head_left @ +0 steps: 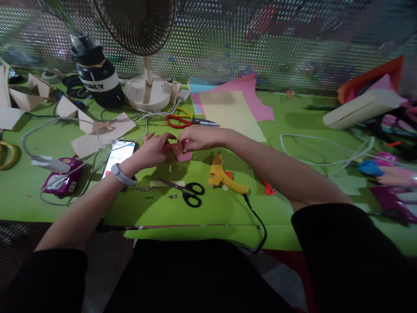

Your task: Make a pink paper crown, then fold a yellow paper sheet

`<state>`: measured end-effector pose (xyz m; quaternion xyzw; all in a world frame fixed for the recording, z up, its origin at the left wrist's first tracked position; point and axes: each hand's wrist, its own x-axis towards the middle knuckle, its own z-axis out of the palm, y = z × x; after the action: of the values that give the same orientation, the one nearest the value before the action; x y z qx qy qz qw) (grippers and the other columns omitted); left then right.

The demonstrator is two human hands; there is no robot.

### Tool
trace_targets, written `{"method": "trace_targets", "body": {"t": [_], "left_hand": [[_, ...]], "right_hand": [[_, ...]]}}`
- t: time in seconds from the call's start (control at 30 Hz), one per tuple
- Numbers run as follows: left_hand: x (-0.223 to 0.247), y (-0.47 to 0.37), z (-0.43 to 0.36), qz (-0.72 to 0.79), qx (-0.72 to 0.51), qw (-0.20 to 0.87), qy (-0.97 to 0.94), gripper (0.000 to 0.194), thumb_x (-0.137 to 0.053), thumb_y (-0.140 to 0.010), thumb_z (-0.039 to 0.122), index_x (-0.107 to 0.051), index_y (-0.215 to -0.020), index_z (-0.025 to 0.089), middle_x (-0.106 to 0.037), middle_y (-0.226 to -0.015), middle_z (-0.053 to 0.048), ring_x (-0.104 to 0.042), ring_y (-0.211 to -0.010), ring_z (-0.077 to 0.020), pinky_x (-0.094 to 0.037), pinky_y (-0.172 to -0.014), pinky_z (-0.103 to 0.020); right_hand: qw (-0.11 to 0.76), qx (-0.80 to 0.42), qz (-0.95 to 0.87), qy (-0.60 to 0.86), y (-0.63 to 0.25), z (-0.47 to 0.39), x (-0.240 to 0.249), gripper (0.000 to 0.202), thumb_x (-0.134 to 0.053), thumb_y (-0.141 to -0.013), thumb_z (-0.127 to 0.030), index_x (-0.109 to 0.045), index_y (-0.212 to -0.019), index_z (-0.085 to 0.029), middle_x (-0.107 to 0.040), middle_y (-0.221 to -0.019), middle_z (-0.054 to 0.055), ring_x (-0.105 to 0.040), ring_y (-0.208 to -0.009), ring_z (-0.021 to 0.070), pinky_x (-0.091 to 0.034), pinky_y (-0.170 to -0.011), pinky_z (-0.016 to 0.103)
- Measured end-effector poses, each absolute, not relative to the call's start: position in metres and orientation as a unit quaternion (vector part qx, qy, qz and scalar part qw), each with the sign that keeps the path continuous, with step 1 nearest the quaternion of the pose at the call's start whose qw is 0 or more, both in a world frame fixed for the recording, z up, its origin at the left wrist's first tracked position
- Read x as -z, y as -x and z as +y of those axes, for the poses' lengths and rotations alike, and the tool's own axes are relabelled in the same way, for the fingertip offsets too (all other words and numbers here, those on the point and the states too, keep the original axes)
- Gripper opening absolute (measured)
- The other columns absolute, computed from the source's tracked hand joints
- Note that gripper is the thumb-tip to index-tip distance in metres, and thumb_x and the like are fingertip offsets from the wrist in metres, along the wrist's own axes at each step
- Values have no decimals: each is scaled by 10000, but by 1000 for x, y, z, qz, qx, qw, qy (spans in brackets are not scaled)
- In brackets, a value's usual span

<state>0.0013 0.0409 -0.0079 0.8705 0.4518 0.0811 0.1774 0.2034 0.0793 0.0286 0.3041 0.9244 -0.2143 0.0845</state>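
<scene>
Above the green tabletop, both hands meet around a small pink paper piece [183, 155]. My left hand [155, 148], with a pale watch on its wrist, is closed on the paper's left side. The fingers of my right hand [197, 138] are pinched together at its upper edge; whether they hold anything smaller there is hidden. Small pale scraps lie just below the paper. Nearer to me are black-handled scissors [193, 194] on a pale strip. A yellow glue gun [224, 177] lies to the right, its black cord running over the table's front edge.
Red-and-yellow-handled scissors [179, 121] and paper sheets [234, 108] lie behind the hands. A phone [120, 156], a purple power adapter [63, 178] and white cables are on the left. A dark bottle [97, 80] and a fan [148, 91] stand at the back.
</scene>
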Motion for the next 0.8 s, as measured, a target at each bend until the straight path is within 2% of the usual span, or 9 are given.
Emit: {"method": "trace_targets", "body": {"t": [0.23, 0.4, 0.53, 0.8], "left_hand": [[9, -1, 42, 443, -84, 184, -873, 420, -525, -785, 200, -550, -1201, 148, -716, -1045, -99, -668, -922, -263, -340, -1018, -458], [6, -3, 42, 452, -73, 185, -870, 390, -551, -778, 205, -563, -1165, 160, -720, -958, -74, -668, -872, -256, -334, -1035, -469], [5, -3, 42, 447, -61, 192, -872, 356, -566, -782, 228, -592, -1130, 158, -722, -958, -75, -667, -911, -270, -305, -1062, -489], [7, -2, 44, 425, -61, 175, -886, 357, -492, -812, 209, -606, -1147, 163, -731, -973, -65, -664, -859, -244, -295, -1077, -489]], "right_hand": [[125, 202, 913, -331, -201, 75, -35, 163, -630, -825, -135, -743, -941, -139, -733, -896, 65, -600, -756, 165, -345, -609, 261], [130, 207, 908, -342, -199, 72, -38, 173, -611, -823, -112, -735, -942, -136, -730, -896, 68, -599, -759, 163, -349, -617, 261], [128, 201, 905, -353, -198, 70, -38, 154, -602, -829, -115, -727, -915, -139, -722, -871, 69, -595, -754, 164, -349, -621, 261], [145, 191, 909, -342, -196, 70, -40, 108, -591, -832, -106, -691, -862, -134, -673, -809, 55, -526, -684, 144, -318, -592, 261]]}}
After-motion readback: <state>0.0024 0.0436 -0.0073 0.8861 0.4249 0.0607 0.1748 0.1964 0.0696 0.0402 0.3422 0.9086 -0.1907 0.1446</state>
